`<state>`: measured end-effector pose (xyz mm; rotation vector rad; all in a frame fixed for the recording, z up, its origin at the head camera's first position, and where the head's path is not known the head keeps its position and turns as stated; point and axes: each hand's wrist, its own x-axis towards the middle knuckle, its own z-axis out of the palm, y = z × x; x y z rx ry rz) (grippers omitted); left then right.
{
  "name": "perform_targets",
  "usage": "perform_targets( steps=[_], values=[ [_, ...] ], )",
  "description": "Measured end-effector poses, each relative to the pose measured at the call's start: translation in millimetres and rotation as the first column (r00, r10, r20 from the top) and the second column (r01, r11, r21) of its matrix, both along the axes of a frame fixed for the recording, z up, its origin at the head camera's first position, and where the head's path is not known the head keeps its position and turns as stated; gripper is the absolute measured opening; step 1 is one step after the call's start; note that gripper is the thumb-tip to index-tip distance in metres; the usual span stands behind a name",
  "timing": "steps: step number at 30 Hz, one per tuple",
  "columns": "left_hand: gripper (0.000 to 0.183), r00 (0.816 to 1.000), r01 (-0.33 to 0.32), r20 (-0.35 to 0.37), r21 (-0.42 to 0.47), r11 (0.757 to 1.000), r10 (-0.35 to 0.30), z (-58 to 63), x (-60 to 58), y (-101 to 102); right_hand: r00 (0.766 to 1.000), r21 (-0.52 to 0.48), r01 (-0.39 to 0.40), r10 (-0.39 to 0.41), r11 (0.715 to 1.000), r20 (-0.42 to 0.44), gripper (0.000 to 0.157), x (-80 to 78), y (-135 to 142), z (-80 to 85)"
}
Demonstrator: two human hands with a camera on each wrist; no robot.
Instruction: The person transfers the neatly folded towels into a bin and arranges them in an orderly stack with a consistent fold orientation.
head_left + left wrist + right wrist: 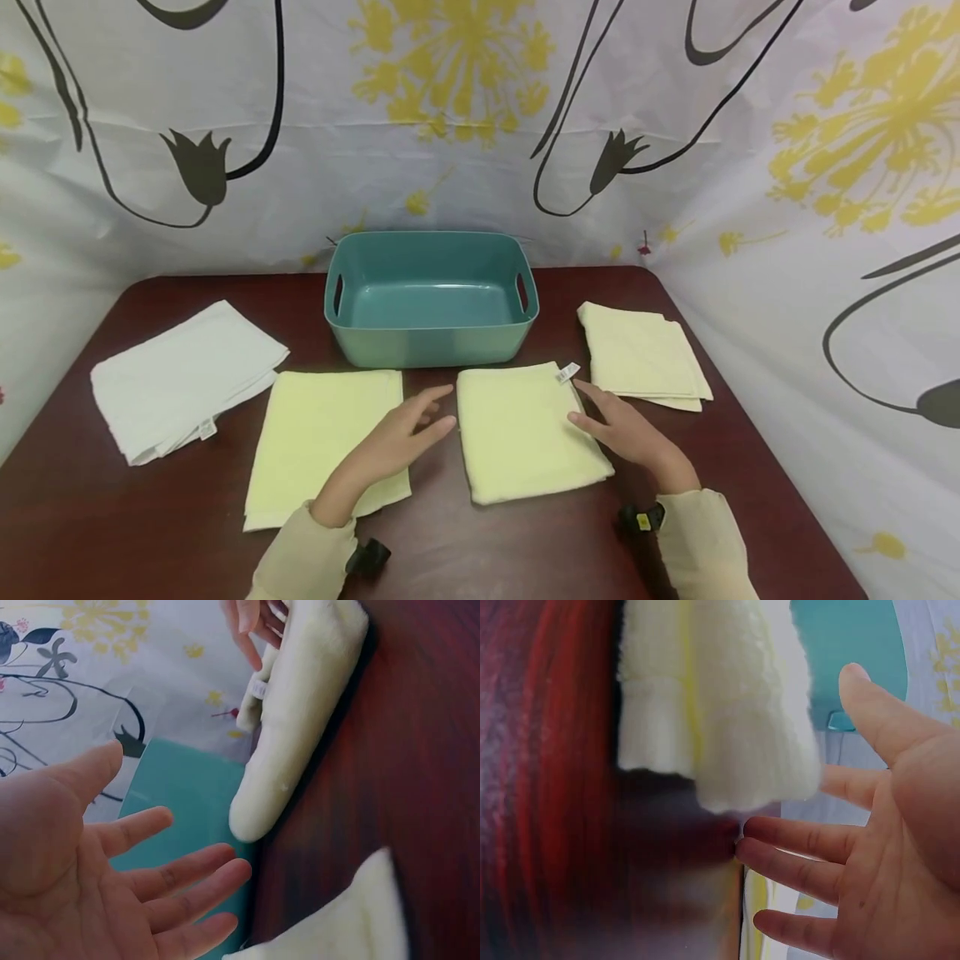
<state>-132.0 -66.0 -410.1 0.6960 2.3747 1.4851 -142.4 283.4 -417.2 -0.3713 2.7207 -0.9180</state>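
A folded pale yellow towel [525, 442] with a white tag lies in front of the basket, between my two hands. My left hand [401, 437] is held over the gap at its left side, fingers spread and holding nothing. At its right edge, my right hand [626, 425] reaches in with loosely extended fingers, the fingertips overlapping the towel near the tag. In the left wrist view the left palm [112, 877] faces the towel [300, 712] with nothing in it. The right wrist view has the right hand [885, 847] beside the towel's thick folded edge [742, 735], its palm bare.
A teal basket [431, 346] with handle holes stands at the back middle of the dark red table [112, 517]. Another yellow towel [322, 442] lies partly under the left forearm in view. A white towel [180, 383] is at the far left, a cream towel [637, 354] at the right.
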Motion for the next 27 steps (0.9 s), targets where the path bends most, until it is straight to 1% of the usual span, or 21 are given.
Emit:
perform_targets(
  steps=[4, 12, 17, 25, 27],
  values=[
    [0.053, 1.0, 0.025, -0.008, -0.019, 1.0, -0.025, -5.0, 0.1, 8.6, 1.0, 0.021, 0.004, -0.004, 1.0, -0.02, 0.071, 2.0, -0.2, -1.0],
    [0.054, 0.998, 0.052, 0.025, -0.045, 0.998, -0.051, -10.5, 0.0, 21.8, 0.997, 0.087, 0.018, -0.012, 0.996, -0.079, 0.067, 6.6, -4.3, 0.3],
    [0.052, 0.999, 0.035, 0.008, -0.064, 0.997, -0.034, -11.4, 1.3, 26.3, 0.994, 0.101, 0.009, 0.002, 0.995, -0.105, 0.062, 6.8, -7.2, -2.5],
    [0.05, 0.999, 0.019, -0.045, -0.108, 0.994, -0.024, -17.0, 0.4, 37.6, 0.991, 0.123, -0.017, 0.033, 0.992, -0.128, 0.055, 9.2, -7.8, -1.9],
    [0.049, 0.998, 0.006, -0.061, -0.123, 0.992, -0.014, -18.3, 0.4, 41.5, 0.991, 0.136, -0.017, 0.034, 0.991, -0.128, 0.054, 9.6, -7.0, -2.3]
  ],
)
